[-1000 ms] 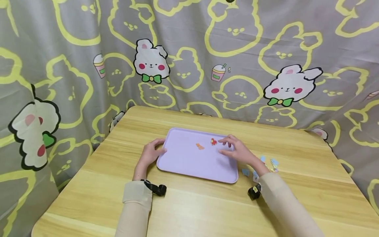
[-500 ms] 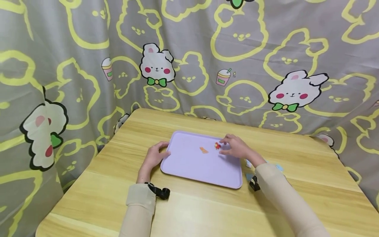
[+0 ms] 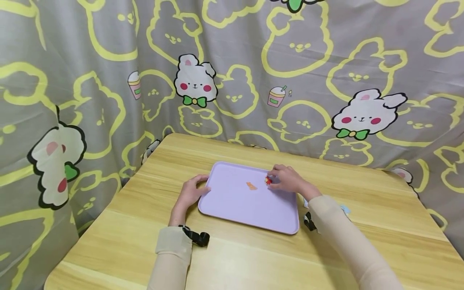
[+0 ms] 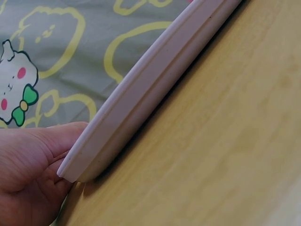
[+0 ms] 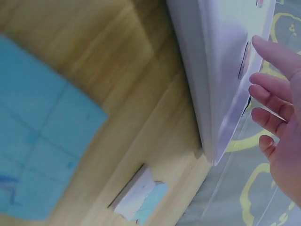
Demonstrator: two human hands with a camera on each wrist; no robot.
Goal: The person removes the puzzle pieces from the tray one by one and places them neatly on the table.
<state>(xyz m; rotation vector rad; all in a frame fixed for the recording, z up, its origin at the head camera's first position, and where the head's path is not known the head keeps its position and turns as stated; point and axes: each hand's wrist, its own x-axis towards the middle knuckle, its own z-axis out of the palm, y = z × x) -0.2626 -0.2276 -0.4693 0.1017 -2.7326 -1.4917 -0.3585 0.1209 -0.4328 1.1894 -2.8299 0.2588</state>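
Observation:
A shallow lilac tray lies on the wooden table. My left hand grips its left edge, thumb over the rim and fingers at the outer side, as the left wrist view shows. A small flat red-and-yellow piece lies at the tray's right part. Over it is my right hand, palm down, thumb and fingertips loosely bent on either side of the piece. In the right wrist view a gap shows between thumb and forefinger, with the piece just beyond. An orange piece lies further left on the tray.
Several flat pieces lie on the table right of the tray, partly hidden by the right forearm. Among them are a blue piece and a white-and-blue one. A patterned curtain hangs behind the table.
The right hand's thumb and fingertips have come closer in around the red-and-yellow piece. The left hand stays on the tray's edge. The head view has shifted slightly.

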